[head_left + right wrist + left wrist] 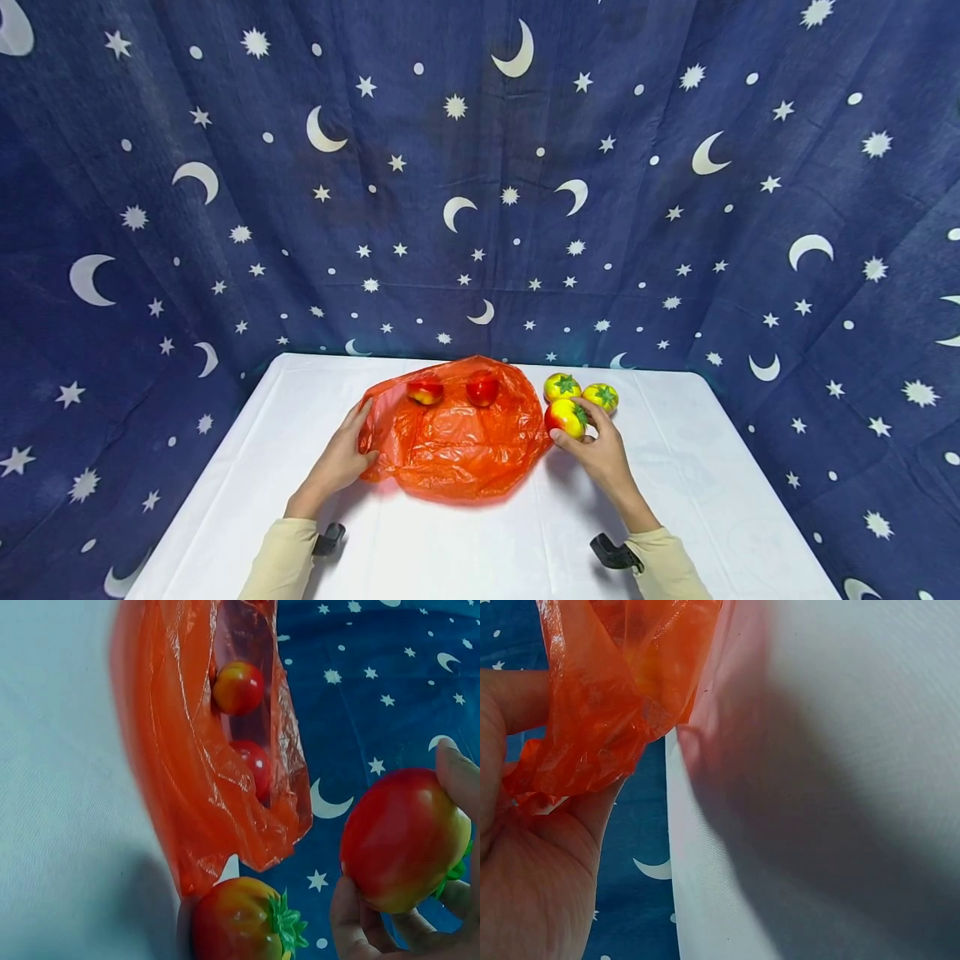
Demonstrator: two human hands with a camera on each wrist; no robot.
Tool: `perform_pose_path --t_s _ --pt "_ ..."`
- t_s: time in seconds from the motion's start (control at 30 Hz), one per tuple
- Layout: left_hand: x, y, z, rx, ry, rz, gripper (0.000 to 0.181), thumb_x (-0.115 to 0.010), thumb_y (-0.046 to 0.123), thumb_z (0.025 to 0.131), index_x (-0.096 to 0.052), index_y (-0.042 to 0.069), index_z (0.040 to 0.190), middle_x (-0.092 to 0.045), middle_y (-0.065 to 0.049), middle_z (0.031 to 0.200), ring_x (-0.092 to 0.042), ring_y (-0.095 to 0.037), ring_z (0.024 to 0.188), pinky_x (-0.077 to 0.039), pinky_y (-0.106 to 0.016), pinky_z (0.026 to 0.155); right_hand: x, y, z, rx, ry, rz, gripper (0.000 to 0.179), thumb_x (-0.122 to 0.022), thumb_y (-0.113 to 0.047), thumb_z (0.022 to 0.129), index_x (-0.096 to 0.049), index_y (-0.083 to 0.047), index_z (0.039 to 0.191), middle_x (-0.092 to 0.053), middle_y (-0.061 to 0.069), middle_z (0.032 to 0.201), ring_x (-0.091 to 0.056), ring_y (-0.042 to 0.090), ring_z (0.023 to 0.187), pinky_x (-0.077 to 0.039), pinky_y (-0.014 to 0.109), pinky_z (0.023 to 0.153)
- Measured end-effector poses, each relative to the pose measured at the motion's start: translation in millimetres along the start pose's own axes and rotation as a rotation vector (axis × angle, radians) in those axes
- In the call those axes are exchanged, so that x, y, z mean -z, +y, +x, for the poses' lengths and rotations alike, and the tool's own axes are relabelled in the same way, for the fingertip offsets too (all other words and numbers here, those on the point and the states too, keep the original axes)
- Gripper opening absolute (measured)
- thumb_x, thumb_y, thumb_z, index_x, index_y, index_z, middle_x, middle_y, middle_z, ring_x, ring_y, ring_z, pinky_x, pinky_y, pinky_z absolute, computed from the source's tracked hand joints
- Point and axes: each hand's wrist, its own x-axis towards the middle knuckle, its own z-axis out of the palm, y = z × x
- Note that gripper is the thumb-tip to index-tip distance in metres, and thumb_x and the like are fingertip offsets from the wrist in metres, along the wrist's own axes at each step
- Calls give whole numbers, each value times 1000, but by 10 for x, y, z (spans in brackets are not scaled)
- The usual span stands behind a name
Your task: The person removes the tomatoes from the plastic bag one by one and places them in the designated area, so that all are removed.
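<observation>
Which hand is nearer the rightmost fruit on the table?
Right. The right hand, holding another fruit, is close in front of the rightmost fruit; the left hand is farther off, gripping the bag at its left side.

The head camera looks forward and down from above the near side of the table (487,546), farthest of the three, taking in the table's far edge and far corners, the star-and-moon curtain (480,133) behind, and both hands. From the left wrist, the view is very close on the left hand (540,870) and one part of the orange plastic bag (604,697). The right wrist camera faces along the bag, near the right hand (603,454). Both wrist views show the table edge running upright; head and right wrist share two fruits (238,688) in the bag.
</observation>
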Motion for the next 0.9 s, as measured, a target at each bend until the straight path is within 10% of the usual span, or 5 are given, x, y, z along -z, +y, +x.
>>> perform_pose_path --t_s 0.9 --pt "14 -10 -1 -12 10 -3 93 -68 -3 79 -17 4 157 -15 -21 162 -28 -49 144 -28 -60 115 371 374 55 -79 20 -147 79 -80 -30 79 -41 -13 146 -40 19 150 -40 37 136 -41 57 108"
